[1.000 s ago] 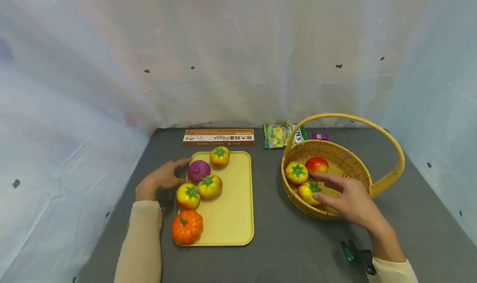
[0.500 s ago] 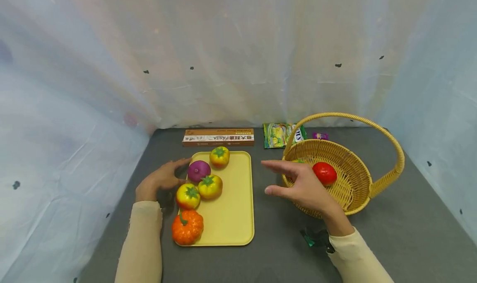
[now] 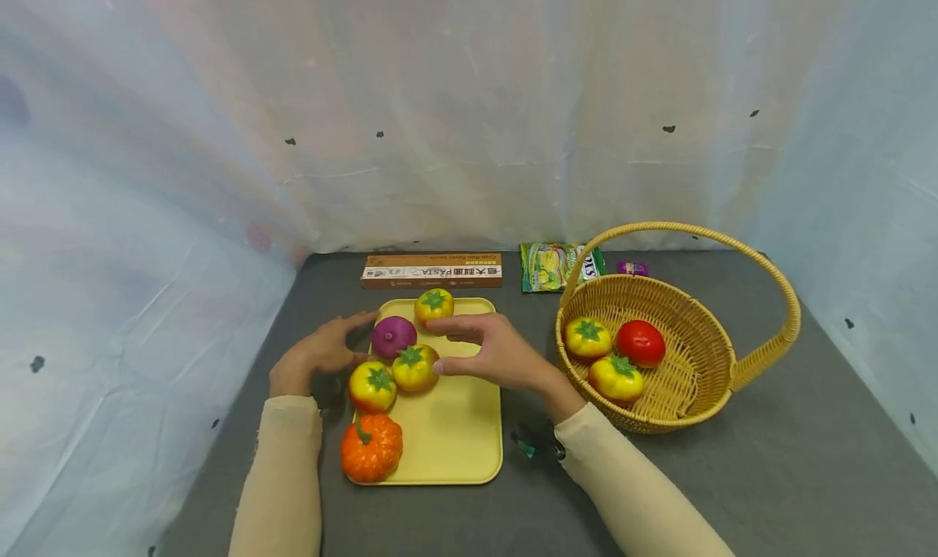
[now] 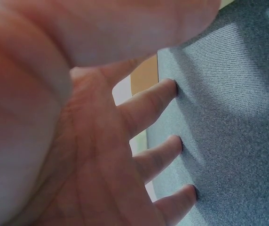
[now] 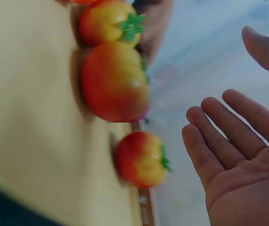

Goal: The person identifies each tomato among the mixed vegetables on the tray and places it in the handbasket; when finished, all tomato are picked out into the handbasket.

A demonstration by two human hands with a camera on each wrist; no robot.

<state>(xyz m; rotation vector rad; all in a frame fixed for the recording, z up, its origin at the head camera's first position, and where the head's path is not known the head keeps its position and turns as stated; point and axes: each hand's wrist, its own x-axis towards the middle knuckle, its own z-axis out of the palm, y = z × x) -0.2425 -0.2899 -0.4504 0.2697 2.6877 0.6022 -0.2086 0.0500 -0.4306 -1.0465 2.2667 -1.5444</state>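
My left hand stays at the upper left edge of the yellow tray, beside a purple onion. In the left wrist view its fingertips touch the grey cloth. My right hand hovers over the tray, fingers straight and thumb apart, holding nothing. Close to its fingertips are a yellow-red persimmon and another persimmon at the tray's top. A third persimmon and an orange pumpkin lie along the left side. In the right wrist view the open palm faces the persimmons.
A wicker basket with a tall handle stands on the right, holding two persimmons and a red fruit. Behind the tray lie a pasta box, a green snack bag and a small purple packet.
My right hand has left the basket and moved left to above the tray, releasing the persimmons' view. The red fruit in the basket has shifted slightly right. My left hand has not moved.
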